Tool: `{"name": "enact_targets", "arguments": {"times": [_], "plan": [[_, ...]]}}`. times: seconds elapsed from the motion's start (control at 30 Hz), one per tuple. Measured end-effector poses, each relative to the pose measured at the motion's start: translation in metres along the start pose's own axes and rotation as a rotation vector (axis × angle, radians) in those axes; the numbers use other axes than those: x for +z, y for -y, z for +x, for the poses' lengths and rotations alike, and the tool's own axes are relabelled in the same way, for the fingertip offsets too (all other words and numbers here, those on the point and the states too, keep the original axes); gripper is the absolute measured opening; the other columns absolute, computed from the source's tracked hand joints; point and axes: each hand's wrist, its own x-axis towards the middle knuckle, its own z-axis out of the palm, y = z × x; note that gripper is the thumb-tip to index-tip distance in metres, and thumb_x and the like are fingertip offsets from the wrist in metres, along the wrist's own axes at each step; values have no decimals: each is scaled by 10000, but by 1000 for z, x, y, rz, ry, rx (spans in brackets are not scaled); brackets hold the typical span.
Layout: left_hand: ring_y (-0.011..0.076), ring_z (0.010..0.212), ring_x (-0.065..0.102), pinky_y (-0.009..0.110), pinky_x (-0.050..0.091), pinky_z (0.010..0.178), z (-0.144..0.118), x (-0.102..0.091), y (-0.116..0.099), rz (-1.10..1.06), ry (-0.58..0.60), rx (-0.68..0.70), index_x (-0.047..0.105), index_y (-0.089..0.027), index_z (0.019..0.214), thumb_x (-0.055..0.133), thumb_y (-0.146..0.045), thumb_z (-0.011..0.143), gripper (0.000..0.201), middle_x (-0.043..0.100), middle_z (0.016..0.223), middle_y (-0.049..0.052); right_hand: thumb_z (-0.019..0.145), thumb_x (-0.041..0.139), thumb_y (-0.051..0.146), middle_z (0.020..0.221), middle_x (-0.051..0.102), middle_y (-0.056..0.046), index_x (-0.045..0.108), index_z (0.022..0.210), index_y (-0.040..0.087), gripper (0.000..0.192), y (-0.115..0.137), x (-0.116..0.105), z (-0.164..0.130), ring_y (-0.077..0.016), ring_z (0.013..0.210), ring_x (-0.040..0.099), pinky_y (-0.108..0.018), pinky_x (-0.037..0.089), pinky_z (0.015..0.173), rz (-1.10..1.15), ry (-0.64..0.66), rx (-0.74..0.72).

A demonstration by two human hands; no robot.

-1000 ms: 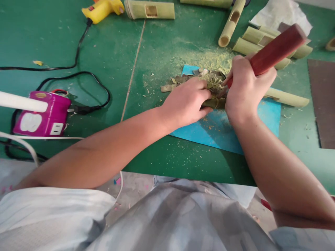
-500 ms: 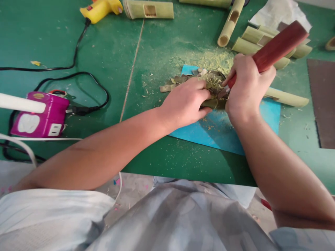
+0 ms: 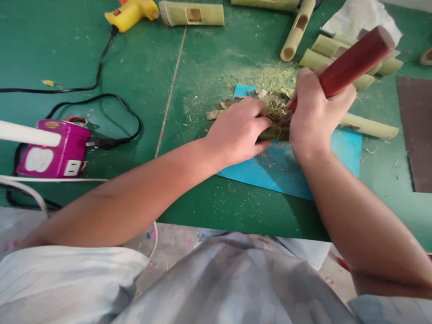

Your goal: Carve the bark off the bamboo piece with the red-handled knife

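Note:
My left hand [image 3: 238, 130] presses down on a green bamboo piece [image 3: 277, 133] that lies on a blue mat [image 3: 290, 168]. My right hand [image 3: 315, 112] grips a tool by its thick red-brown wooden handle [image 3: 353, 60], which slants up to the right. The tool's tip meets the bamboo between my two hands; the blade is mostly hidden. Dark green shavings [image 3: 270, 101] and pale sawdust [image 3: 270, 76] are heaped just behind the bamboo piece.
On the green table [image 3: 135, 63] lie several cut bamboo tubes [image 3: 192, 12] at the back, a yellow glue gun [image 3: 131, 11], a magenta power strip [image 3: 54, 150] with black cables, a saw blade [image 3: 415, 130] at the right and a long bamboo strip [image 3: 369, 127].
The red-brown handle has rocked slightly, its top end shifting a little while the tip stays at the bamboo. My left hand has stayed put on the bamboo.

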Motion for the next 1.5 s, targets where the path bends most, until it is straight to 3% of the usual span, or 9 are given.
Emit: {"name": "enact_targets", "arguments": {"times": [0.13, 0.3, 0.5, 0.63, 0.83, 1.1, 1.23, 1.4, 1.5], "plan": [[314, 1135, 673, 451, 567, 942, -1, 0, -1, 9, 29, -3, 737, -134, 1186, 638, -334, 951, 324, 720, 1134, 137, 999, 564, 343, 646, 387, 36, 375, 644, 260, 411, -7, -3, 1, -134, 689, 599, -291, 469, 618, -31, 71, -21], [320, 1118, 676, 474, 564, 948, -2, 1, 0, 4, 8, 34, 753, -128, 1133, 616, -367, 968, 322, 718, 1117, 147, 1005, 545, 355, 670, 422, 14, 404, 652, 257, 393, -8, -5, 0, -178, 791, 656, -324, 518, 656, -66, 90, -14], [330, 1170, 655, 495, 559, 981, -2, 1, -2, 1, -20, 18, 728, -139, 1156, 653, -307, 931, 291, 703, 1175, 140, 992, 554, 333, 671, 424, 13, 416, 663, 261, 364, -10, -2, 2, -173, 775, 629, -324, 505, 659, -103, 99, 7], [336, 1195, 644, 491, 560, 1002, -1, 1, -3, 5, -2, -16, 735, -129, 1120, 668, -297, 918, 271, 704, 1176, 138, 949, 606, 250, 669, 425, 20, 347, 643, 265, 401, -5, 2, 3, -155, 761, 595, -308, 495, 685, -90, 109, 66], [325, 1198, 648, 481, 555, 1028, 3, 0, -2, -22, 16, -36, 749, -129, 1112, 671, -292, 920, 264, 713, 1140, 134, 872, 603, 136, 612, 338, 48, 320, 595, 265, 417, 2, 6, 3, -97, 601, 424, -277, 359, 584, -141, 51, 46], [339, 1195, 653, 504, 551, 1027, 4, -1, 1, -71, 37, -48, 778, -156, 1117, 659, -332, 932, 282, 715, 1135, 137, 787, 570, 35, 502, 283, 67, 344, 473, 297, 467, -1, 11, 11, -114, 491, 303, -314, 268, 516, 22, -34, 30], [340, 1174, 657, 498, 556, 1006, 4, -3, 0, -65, 63, -67, 781, -136, 1117, 654, -335, 933, 299, 717, 1102, 147, 798, 561, 65, 485, 244, 75, 345, 490, 294, 441, -6, 12, 17, -113, 468, 235, -306, 249, 475, 80, -96, 143], [330, 1168, 655, 478, 561, 990, 4, -4, 0, -56, 55, -48, 781, -135, 1091, 656, -346, 931, 293, 715, 1099, 144, 845, 538, 75, 560, 265, 65, 308, 554, 276, 422, -4, 10, 16, -94, 477, 334, -268, 322, 471, 149, -158, 119], [329, 1165, 658, 480, 560, 985, 3, -2, 0, -48, 57, -47, 773, -131, 1103, 654, -344, 931, 298, 712, 1116, 149, 860, 524, 58, 564, 304, 66, 317, 573, 274, 415, -1, 10, 13, -91, 507, 358, -259, 353, 509, 81, -137, 139]]}}
